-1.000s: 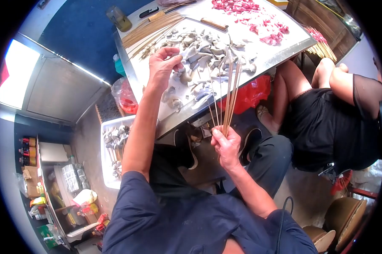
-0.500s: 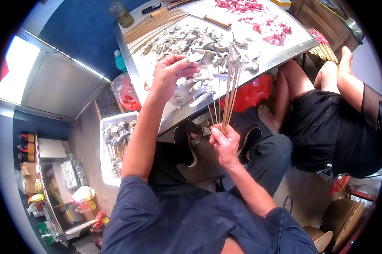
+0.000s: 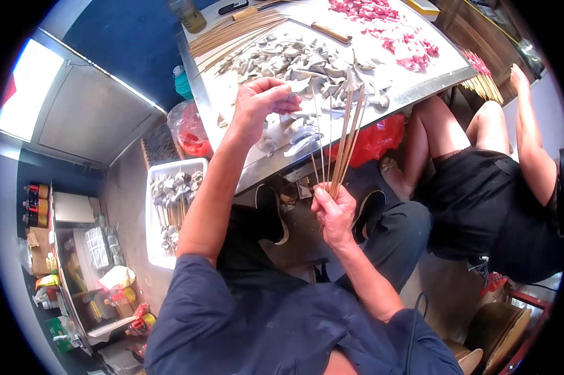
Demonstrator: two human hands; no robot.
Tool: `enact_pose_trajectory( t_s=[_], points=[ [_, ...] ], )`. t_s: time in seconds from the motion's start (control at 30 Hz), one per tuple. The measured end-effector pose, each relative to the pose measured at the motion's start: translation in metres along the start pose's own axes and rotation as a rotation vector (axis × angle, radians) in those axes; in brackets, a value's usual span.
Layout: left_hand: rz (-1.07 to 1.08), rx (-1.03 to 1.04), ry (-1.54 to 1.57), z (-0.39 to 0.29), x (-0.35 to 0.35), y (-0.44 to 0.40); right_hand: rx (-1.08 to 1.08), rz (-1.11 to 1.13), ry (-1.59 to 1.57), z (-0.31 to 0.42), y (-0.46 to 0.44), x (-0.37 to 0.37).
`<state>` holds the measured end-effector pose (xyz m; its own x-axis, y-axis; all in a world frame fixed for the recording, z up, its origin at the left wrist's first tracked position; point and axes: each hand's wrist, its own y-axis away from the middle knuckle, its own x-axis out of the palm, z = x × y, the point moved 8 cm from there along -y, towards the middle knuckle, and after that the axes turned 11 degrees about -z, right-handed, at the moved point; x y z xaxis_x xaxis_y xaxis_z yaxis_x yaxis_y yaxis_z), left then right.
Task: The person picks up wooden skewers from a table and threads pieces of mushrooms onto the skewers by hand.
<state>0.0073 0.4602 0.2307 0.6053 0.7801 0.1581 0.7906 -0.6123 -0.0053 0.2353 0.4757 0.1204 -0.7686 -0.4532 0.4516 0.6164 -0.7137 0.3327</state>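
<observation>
My left hand [image 3: 260,107] is raised over the near edge of the table, closed, with thumb and forefinger pinching a pale oyster mushroom piece [image 3: 299,85]. Lower and to the right, my right hand [image 3: 335,215] is wrapped round a bundle of bamboo skewers [image 3: 340,156]. Their tips fan upward, a few standing apart from the main bunch. Around the skewer tips it is hard to tell whether any mushroom is threaded on. Beyond both hands spreads a heap of grey-white oyster mushroom pieces [image 3: 282,59], with more lying near the table edge.
The metal-edged table [image 3: 441,80] also bears loose skewers [image 3: 232,34], a wooden-handled tool [image 3: 332,31] and pink meat pieces [image 3: 404,44]. A white tray [image 3: 149,234] of filled skewers stands on the floor at left. Another person [image 3: 475,194] sits close at right.
The view has shifted slightly, so the table appears a little farther right. Both my hands keep their grips, with little movement. The other person's forearm has swung outward to the right.
</observation>
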Motion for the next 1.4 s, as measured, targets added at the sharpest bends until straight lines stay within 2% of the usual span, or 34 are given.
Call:
enact_pose_trajectory(
  t_s=[0.37, 0.9, 1.1, 1.27, 1.4],
  points=[
    [0.039, 0.078, -0.139, -0.002, 0.005, 0.002, 0.018, -0.035, 0.010, -0.001, -0.001, -0.003],
    [-0.035, 0.005, -0.077, 0.000, 0.002, 0.003, 0.032, -0.005, 0.014, 0.001, 0.001, -0.001],
    [0.019, -0.009, -0.169, 0.001, 0.002, 0.003, 0.025, -0.023, 0.012, -0.001, 0.001, -0.003],
    [0.162, -0.009, -0.283, 0.004, 0.014, 0.010, 0.039, -0.034, 0.015, -0.001, 0.001, -0.004],
    [0.143, 0.042, -0.270, 0.000, 0.024, 0.018, 0.017, -0.053, 0.005, 0.002, -0.004, -0.006]
  ],
)
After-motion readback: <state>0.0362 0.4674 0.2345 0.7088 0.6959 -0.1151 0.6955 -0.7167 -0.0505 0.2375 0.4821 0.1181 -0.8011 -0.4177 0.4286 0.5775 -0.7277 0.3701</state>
